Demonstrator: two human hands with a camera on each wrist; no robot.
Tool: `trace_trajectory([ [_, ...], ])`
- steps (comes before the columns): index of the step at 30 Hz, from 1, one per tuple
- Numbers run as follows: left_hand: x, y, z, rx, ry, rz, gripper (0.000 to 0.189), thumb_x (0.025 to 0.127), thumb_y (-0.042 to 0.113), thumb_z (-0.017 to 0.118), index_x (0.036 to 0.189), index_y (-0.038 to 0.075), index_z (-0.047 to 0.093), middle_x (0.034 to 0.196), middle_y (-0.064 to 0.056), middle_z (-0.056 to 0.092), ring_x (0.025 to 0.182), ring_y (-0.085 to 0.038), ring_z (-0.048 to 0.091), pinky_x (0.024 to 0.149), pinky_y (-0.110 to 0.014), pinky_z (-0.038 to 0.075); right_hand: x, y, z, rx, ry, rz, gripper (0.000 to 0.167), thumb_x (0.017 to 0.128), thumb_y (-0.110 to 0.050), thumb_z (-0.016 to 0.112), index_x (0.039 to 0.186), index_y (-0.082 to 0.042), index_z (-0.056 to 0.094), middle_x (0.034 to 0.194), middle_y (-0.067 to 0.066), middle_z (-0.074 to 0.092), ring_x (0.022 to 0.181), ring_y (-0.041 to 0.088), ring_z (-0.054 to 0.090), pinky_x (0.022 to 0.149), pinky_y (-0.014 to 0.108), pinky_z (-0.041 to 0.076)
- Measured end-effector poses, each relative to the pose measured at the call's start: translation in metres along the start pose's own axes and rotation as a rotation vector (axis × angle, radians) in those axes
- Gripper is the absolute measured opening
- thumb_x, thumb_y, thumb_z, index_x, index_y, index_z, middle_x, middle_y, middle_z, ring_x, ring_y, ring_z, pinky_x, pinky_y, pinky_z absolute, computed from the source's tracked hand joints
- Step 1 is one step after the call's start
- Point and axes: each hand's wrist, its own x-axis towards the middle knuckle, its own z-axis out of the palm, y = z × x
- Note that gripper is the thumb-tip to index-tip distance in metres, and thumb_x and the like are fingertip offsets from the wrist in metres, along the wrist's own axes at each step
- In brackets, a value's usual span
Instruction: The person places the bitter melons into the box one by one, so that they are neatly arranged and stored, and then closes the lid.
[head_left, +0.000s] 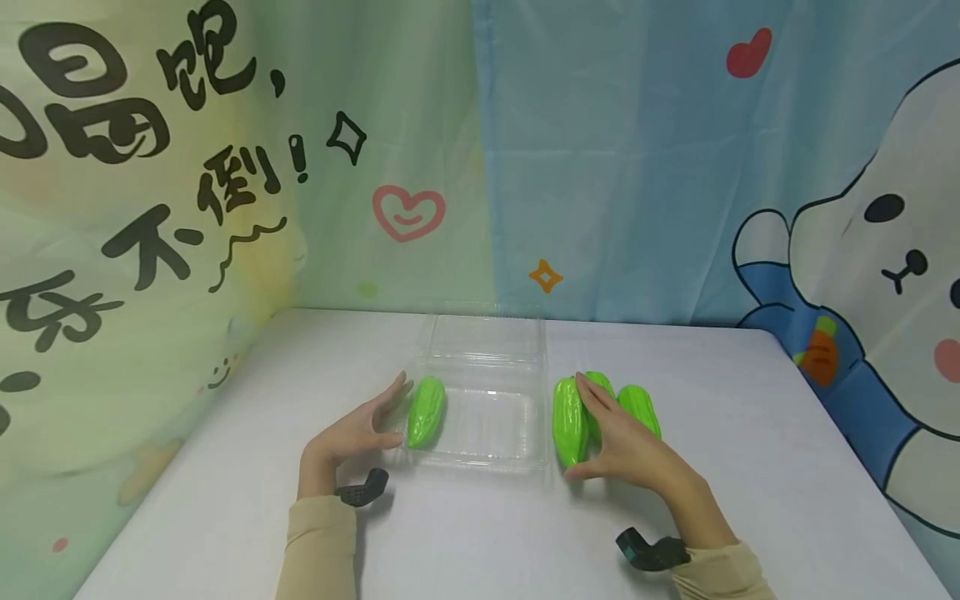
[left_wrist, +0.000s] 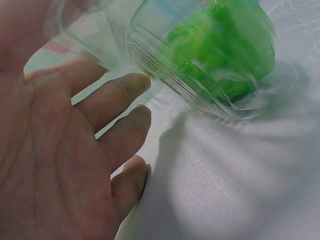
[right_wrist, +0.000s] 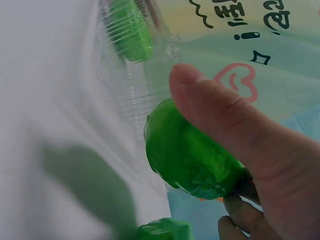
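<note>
A clear plastic box (head_left: 498, 421) lies with its lid folded back in the middle of the table. At the left inside it rests a bright green ridged vegetable, like a toy bitter melon (head_left: 427, 412). My left hand (head_left: 348, 433) is at the box's left wall, fingers loosely spread; whether they touch the plastic is unclear. To the right of the box, my right hand (head_left: 630, 446) holds a second green vegetable (head_left: 568, 422) between thumb and fingers. Two more green vegetables, one farther back (head_left: 600, 382) and one at the right (head_left: 640, 407), sit partly hidden behind that hand.
The white table (head_left: 465, 533) reaches back to a printed curtain (head_left: 600, 150). The box's transparent lid (head_left: 487, 337) extends toward the table's back edge. A dark wrist camera (head_left: 363, 487) sits beside the left wrist, another (head_left: 651, 552) beside the right.
</note>
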Motion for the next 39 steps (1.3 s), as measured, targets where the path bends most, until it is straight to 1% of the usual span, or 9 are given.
trace_trajectory([
  [9,-0.001,0.003,0.0,-0.013,0.002,-0.034,0.105,0.076,0.034,0.078,0.154,0.023,0.009,0.161,0.002,0.008,0.149,-0.025,0.004,0.12,-0.051,0.007,-0.002,-0.004,-0.003,0.02,0.027,-0.008,0.13,0.057,-0.041,0.089,0.153,-0.005,0.009,0.16,0.014,0.012,0.142,0.038,0.024,0.106,0.054,0.039],
  [17,-0.001,0.0,-0.001,0.009,0.005,-0.028,0.103,0.077,0.033,0.077,0.154,0.023,0.009,0.161,0.003,0.009,0.149,-0.024,0.005,0.12,-0.049,0.007,-0.003,-0.006,-0.003,0.06,0.055,-0.003,0.131,0.057,-0.041,0.09,0.154,-0.01,0.007,0.158,0.016,0.016,0.142,0.039,0.025,0.105,0.056,0.04],
  [21,-0.002,0.001,-0.001,0.008,0.002,-0.032,0.103,0.077,0.032,0.077,0.154,0.022,0.009,0.161,0.003,0.008,0.149,-0.023,0.005,0.12,-0.049,0.007,-0.002,-0.008,-0.004,0.078,0.064,-0.011,0.132,0.057,-0.048,0.088,0.154,-0.012,0.007,0.159,0.014,0.015,0.142,0.037,0.025,0.105,0.056,0.04],
  [24,-0.001,0.002,-0.001,0.014,-0.003,-0.021,0.103,0.078,0.033,0.077,0.154,0.021,0.009,0.161,0.002,0.007,0.149,-0.025,0.005,0.12,-0.049,0.008,-0.002,-0.01,-0.004,0.084,0.09,-0.021,0.133,0.056,-0.052,0.086,0.154,-0.011,0.006,0.159,0.014,0.015,0.142,0.038,0.025,0.105,0.056,0.039],
  [26,0.0,0.003,-0.001,0.012,-0.006,-0.018,0.103,0.078,0.034,0.077,0.154,0.021,0.009,0.161,0.001,0.007,0.149,-0.025,0.005,0.12,-0.049,0.008,-0.001,-0.013,-0.004,0.092,0.115,-0.025,0.132,0.056,-0.05,0.087,0.154,-0.011,0.006,0.158,0.015,0.015,0.142,0.038,0.025,0.106,0.057,0.038],
  [29,0.001,0.004,-0.001,-0.006,-0.008,-0.018,0.103,0.078,0.034,0.077,0.154,0.022,0.009,0.161,0.001,0.007,0.149,-0.026,0.005,0.12,-0.049,0.007,0.002,-0.018,0.0,0.101,0.144,-0.025,0.13,0.058,-0.047,0.088,0.154,-0.011,0.006,0.158,0.015,0.016,0.141,0.04,0.025,0.105,0.059,0.037],
  [33,0.001,0.005,-0.002,-0.018,-0.008,-0.026,0.104,0.077,0.034,0.077,0.154,0.022,0.008,0.161,-0.001,0.007,0.149,-0.026,0.004,0.12,-0.05,0.007,0.012,-0.029,0.006,0.119,0.151,-0.026,0.129,0.06,-0.054,0.084,0.154,-0.013,0.006,0.16,0.011,0.014,0.143,0.037,0.024,0.106,0.059,0.036],
  [36,0.001,0.005,-0.001,-0.009,0.0,-0.047,0.105,0.076,0.035,0.078,0.154,0.023,0.009,0.161,-0.001,0.007,0.149,-0.026,0.004,0.12,-0.05,0.007,0.022,-0.039,0.01,0.138,0.142,-0.031,0.13,0.059,-0.059,0.082,0.154,-0.016,0.005,0.161,0.007,0.012,0.144,0.034,0.022,0.108,0.058,0.035],
  [39,0.0,0.006,-0.001,-0.001,0.005,-0.064,0.106,0.075,0.037,0.079,0.154,0.024,0.009,0.161,-0.001,0.008,0.149,-0.026,0.004,0.12,-0.05,0.007,0.036,-0.047,0.015,0.165,0.136,-0.034,0.13,0.059,-0.059,0.082,0.154,-0.016,0.005,0.161,0.004,0.011,0.145,0.032,0.021,0.11,0.057,0.034],
])
